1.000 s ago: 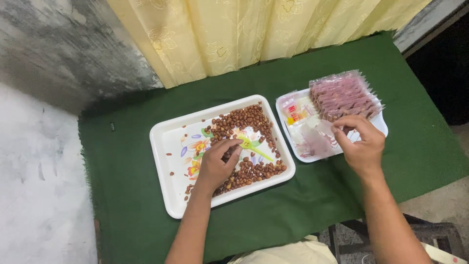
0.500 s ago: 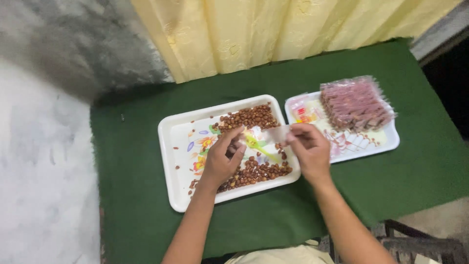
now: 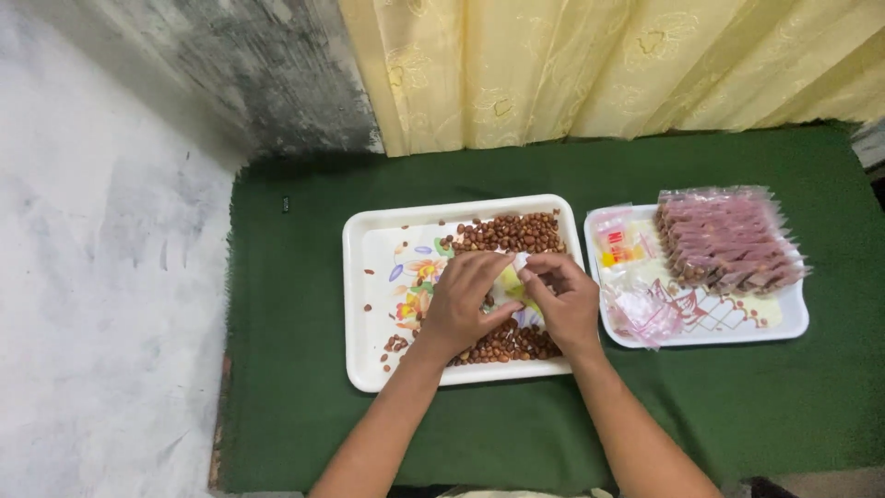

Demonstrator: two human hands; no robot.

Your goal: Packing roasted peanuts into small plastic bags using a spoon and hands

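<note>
Trays, two of them, sit side by side on the green surface [image 3: 304, 415]. I count one big white tray [image 3: 369, 267] and one smaller white tray [image 3: 793, 325] to its right. They lie close together but do not touch.

The big tray holds lots of small brown nuts [image 3: 512, 232], too many for me to count. Some sit in a pile at the top of the tray and more lie near the bottom. A few loose ones are scattered on the left part. The bottom of the tray has a flower picture [image 3: 417, 277] in bright colours.

I see two hands, both over the big tray. The left hand [image 3: 466, 300] and the right hand [image 3: 564, 300] meet in the middle, almost touching. Between them they pinch one small clear bag [image 3: 514, 269]. It looks thin and see-through, with a pale shine. The fingers [image 3: 535, 274] of both hands are bent in close and narrow around the bag's edges. Most of the bag is hidden by the hands.

The smaller tray has one stack of filled packets [image 3: 728, 238], pinkish brown, in a leaning row. I cannot count them. Beside them lie some empty clear bags [image 3: 645, 309] in a crumpled heap.

One yellow curtain [image 3: 599, 65] hangs behind the surface.
</note>
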